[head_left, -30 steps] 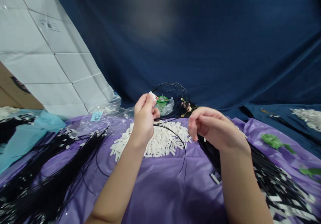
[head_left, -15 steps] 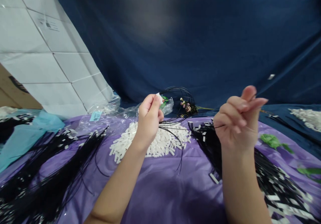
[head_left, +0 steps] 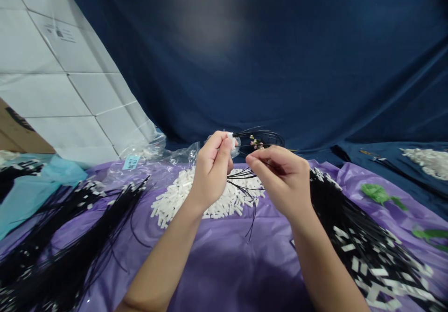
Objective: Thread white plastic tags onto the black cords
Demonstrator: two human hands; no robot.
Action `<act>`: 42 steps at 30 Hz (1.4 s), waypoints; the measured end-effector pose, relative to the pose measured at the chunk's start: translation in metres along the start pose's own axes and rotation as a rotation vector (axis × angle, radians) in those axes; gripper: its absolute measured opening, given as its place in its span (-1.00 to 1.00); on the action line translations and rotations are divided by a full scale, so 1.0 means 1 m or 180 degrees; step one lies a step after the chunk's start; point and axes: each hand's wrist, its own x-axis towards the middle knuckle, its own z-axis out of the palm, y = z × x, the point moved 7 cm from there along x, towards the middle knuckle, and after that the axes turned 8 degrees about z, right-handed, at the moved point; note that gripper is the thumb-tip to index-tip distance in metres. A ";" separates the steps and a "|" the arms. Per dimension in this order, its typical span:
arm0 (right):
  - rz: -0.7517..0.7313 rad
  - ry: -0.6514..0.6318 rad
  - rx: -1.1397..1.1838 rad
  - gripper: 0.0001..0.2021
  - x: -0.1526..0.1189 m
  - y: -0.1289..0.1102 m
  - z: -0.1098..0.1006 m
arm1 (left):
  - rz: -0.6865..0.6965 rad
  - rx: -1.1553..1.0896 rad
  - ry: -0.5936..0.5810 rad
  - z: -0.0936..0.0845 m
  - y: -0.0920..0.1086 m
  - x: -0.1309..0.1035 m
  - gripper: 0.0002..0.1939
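Observation:
My left hand point(head_left: 213, 174) pinches small white pieces point(head_left: 230, 135) at the ends of several black cords point(head_left: 261, 134). The cords loop out to the right, and their other ends hang below the hand. Close on the right, my right hand point(head_left: 285, 176) has its thumb and index fingertip pressed together beside the cords; what they hold, if anything, is too small to make out. Below and behind my left hand lies a pile of small white pieces point(head_left: 224, 202) on the purple cloth point(head_left: 224, 256).
Bundles of black cords with white ends lie at the left point(head_left: 80, 246) and right point(head_left: 350, 228). Clear plastic bags point(head_left: 157, 156), small flowers point(head_left: 257, 144) and green leaves point(head_left: 376, 193) lie farther back. A blue cloth point(head_left: 262, 60) hangs behind, beside white boxes point(head_left: 59, 93).
My right hand has moved left from over the right bundle to the cords near my left hand. My left hand, still pinching the white pieces, has shifted slightly right.

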 end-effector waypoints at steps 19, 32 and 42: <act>-0.0027 0.0039 -0.0324 -0.91 0.002 -0.005 -0.006 | -0.0065 -0.0060 -0.0142 0.005 -0.001 -0.001 -0.77; 0.0519 0.0065 0.0488 -0.94 0.002 0.013 0.004 | -0.0022 0.0340 -0.0214 0.003 0.000 0.000 -0.76; 0.0589 0.0112 0.0874 -0.94 -0.001 0.017 0.014 | 0.0338 0.0575 -0.0270 0.003 -0.003 -0.001 -0.75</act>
